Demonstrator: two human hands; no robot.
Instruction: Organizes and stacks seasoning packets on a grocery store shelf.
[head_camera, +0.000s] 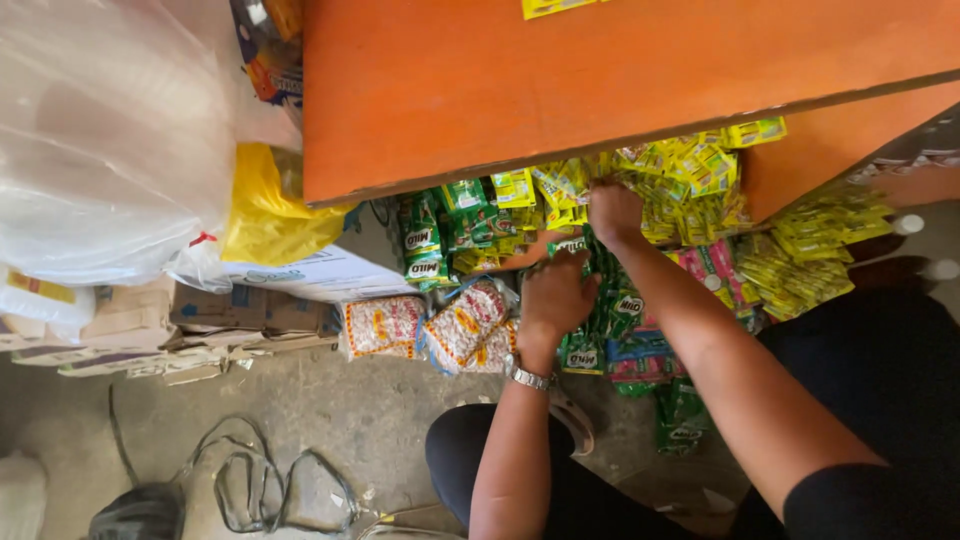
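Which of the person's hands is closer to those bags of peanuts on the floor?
Left. The left hand sits just right of the peanut bags, over green sachets. The right hand reaches higher, into the yellow sachets under the orange board.

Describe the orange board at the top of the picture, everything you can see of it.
The orange board is a broad flat panel, painted orange, with a pale raw edge that looks like wood along its lower side. It fills the upper middle and right of the view, slightly tilted, overhanging strips of yellow sachets and green sachets. A yellow packet lies on its top edge. The right hand reaches just beneath its edge; contact is unclear.
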